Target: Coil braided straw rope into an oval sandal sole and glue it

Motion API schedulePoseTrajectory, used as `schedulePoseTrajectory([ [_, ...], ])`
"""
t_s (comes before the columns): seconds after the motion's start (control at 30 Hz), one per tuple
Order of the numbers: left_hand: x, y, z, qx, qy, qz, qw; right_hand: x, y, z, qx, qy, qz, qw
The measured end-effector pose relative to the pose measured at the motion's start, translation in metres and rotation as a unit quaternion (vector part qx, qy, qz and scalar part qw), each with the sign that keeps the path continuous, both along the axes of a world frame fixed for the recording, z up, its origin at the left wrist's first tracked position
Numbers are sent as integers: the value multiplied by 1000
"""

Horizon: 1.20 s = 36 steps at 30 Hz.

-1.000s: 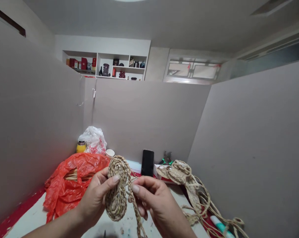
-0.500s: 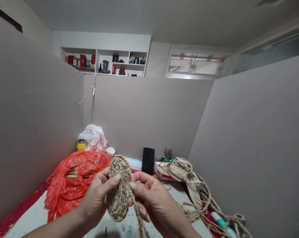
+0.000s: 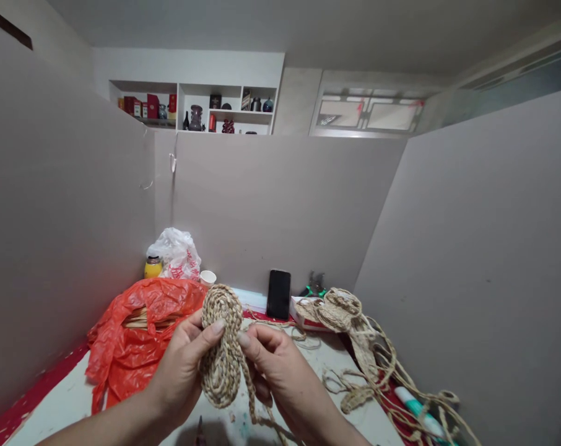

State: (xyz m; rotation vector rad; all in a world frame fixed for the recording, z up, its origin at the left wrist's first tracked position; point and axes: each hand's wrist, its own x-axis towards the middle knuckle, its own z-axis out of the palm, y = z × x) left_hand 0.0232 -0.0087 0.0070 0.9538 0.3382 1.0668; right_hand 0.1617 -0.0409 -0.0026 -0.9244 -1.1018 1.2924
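Note:
Above the table a coiled sole of braided straw cord (image 3: 219, 371) is held upright, long and narrow at the waist. My left hand (image 3: 187, 359) grips its left side, thumb pressed on the front face and fingers behind. At the right edge, my right hand (image 3: 273, 359) pinches the braid where it leaves the coil, between thumb and forefinger. The loose braid tail (image 3: 252, 402) hangs below and trails to the lower right. The fingers behind the coil are hidden.
A red plastic bag (image 3: 127, 353) with straw strips lies left. Behind stand a yellow jar (image 3: 153, 267), white bag (image 3: 176, 254), paper cup (image 3: 208, 277) and phone (image 3: 279, 294). Right lie green-handled pliers (image 3: 315, 288), coiled braid (image 3: 340, 308) and a white-green tube (image 3: 417, 410). Grey partitions (image 3: 271, 198) surround the table.
The view has tilted slightly down. Both hands and the coil sit a little higher and further left, and the braid tail now bends off to the right.

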Motion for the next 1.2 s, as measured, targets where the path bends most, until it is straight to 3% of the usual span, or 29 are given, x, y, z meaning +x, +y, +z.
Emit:
schedulePoseTrajectory([
  [0.17, 2, 2, -4, -8, 11, 30, 999, -10, 5, -15, -35, 47, -5, 998],
  [0.43, 3, -2, -6, -25, -1, 52, 998, -22, 10, -27, 25, 36, -67, 997],
  [0.57, 2, -3, -8, -8, 2, 39, 999, -22, 7, -25, 90, -31, -96, 991],
  [0.77, 0, -2, -6, 21, 23, -29, 999, 3, -1, -10, 94, -148, -5, 985],
  [0.93, -2, -5, -3, 46, 13, -39, 998, 19, -9, 6, 137, -147, -111, 973],
  [1.1, -2, -8, -6, 58, 46, -38, 997, 14, -10, 4, 193, -206, -142, 949],
  [1.2, 0, -6, -8, 53, 50, -36, 997, 11, -5, -4, 173, -164, -136, 962],
])
